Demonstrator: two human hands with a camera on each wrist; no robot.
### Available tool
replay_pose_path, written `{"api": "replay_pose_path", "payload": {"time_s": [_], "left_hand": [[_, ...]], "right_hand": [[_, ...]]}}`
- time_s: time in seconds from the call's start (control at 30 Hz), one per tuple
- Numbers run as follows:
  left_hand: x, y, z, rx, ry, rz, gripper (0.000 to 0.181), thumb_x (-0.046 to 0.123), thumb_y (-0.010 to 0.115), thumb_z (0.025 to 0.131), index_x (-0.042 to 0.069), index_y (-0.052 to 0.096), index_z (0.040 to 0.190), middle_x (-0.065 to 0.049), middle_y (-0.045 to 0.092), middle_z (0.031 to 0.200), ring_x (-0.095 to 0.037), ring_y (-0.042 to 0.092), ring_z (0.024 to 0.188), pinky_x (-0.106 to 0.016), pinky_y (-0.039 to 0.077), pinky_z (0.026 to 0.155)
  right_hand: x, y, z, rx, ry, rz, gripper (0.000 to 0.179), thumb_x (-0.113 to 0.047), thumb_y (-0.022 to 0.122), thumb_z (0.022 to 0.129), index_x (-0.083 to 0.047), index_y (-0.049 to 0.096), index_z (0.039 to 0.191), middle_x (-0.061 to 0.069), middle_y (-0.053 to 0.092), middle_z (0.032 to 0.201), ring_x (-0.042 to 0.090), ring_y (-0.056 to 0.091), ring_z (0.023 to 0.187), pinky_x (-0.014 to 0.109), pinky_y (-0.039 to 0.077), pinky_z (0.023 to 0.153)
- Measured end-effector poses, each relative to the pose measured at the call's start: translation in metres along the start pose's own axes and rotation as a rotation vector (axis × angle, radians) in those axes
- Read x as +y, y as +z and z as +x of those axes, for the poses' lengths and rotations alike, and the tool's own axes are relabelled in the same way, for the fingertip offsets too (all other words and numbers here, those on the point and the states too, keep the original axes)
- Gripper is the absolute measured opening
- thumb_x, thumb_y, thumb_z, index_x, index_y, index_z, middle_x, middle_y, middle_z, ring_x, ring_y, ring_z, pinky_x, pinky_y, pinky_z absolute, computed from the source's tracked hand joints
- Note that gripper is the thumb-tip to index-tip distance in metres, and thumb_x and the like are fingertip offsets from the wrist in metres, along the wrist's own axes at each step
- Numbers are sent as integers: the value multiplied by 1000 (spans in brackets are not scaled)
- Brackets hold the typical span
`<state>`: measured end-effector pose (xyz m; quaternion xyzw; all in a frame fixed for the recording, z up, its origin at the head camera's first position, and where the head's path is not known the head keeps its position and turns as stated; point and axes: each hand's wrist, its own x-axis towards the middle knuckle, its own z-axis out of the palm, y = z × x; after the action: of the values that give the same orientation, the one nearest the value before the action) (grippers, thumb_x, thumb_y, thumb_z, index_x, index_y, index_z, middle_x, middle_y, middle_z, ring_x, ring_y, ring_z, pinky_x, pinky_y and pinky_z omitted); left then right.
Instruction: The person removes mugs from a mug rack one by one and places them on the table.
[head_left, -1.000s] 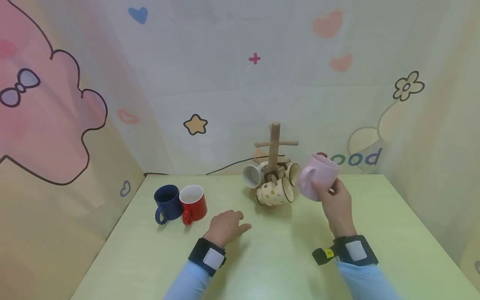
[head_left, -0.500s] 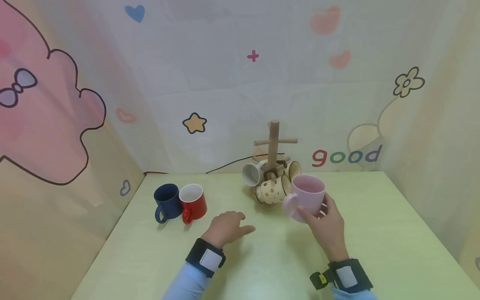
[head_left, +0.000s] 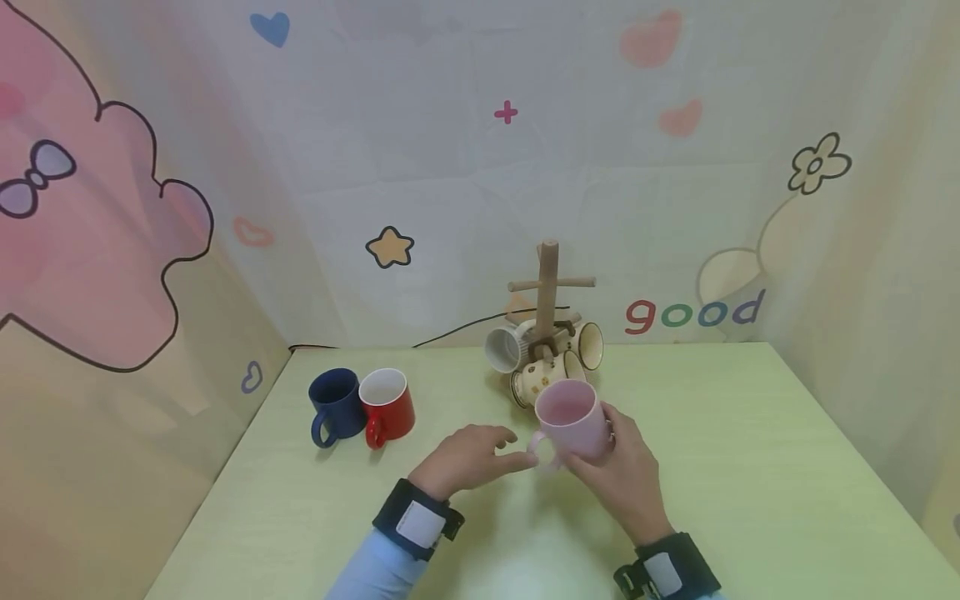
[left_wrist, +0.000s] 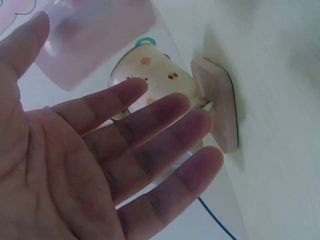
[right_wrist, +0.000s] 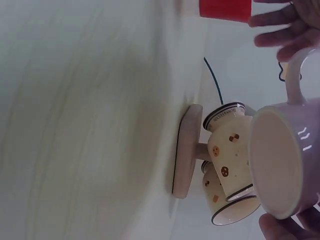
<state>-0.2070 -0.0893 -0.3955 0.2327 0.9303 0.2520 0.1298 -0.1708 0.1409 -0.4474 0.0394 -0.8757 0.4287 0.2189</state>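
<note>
A pink mug (head_left: 583, 435) is held up above the table by my right hand (head_left: 628, 482), which grips its body from the right side. The mug's handle points left, toward my left hand (head_left: 471, 458). That hand is held out with straight fingers, its fingertips right at the handle in the head view. In the left wrist view, its fingers (left_wrist: 165, 187) are spread, with nothing between them. Right behind the pink mug, a cream patterned mug (head_left: 534, 382) hangs on a wooden mug tree (head_left: 548, 287). The right wrist view shows the pink mug's base (right_wrist: 274, 162).
On the tree also hang a white mug (head_left: 506, 350) and another cream mug (head_left: 591, 346). Its upper pegs (head_left: 576, 282) carry nothing. A blue mug (head_left: 337, 408) and a red mug (head_left: 392, 410) stand upright on the table (head_left: 750, 467) at the left. A printed curtain (head_left: 450, 183) hangs behind.
My right hand has brought the pink mug down and left, from right of the tree to in front of it. My left hand has shifted slightly right, toward the mug's handle.
</note>
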Motion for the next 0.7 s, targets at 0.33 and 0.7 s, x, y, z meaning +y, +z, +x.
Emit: {"api": "replay_pose_path", "payload": {"time_s": [0.33, 0.7], "left_hand": [[-2, 8, 1, 9, 108, -45, 38, 45, 63, 95, 12, 72, 111, 3, 69, 92, -10, 61, 82, -29, 50, 69], [-3, 16, 3, 9, 130, -175, 20, 27, 64, 98, 9, 70, 91, 2, 60, 68, -8, 52, 59, -23, 42, 53]], "right_hand": [[-4, 12, -6, -5, -83, -35, 84, -27, 92, 68, -6, 49, 137, 16, 58, 127, 33, 61, 106, 57, 51, 84], [-8, 19, -9, -11, -156, -71, 86, -28, 92, 67, -2, 50, 136, 17, 58, 127, 33, 61, 107, 56, 52, 84]]}}
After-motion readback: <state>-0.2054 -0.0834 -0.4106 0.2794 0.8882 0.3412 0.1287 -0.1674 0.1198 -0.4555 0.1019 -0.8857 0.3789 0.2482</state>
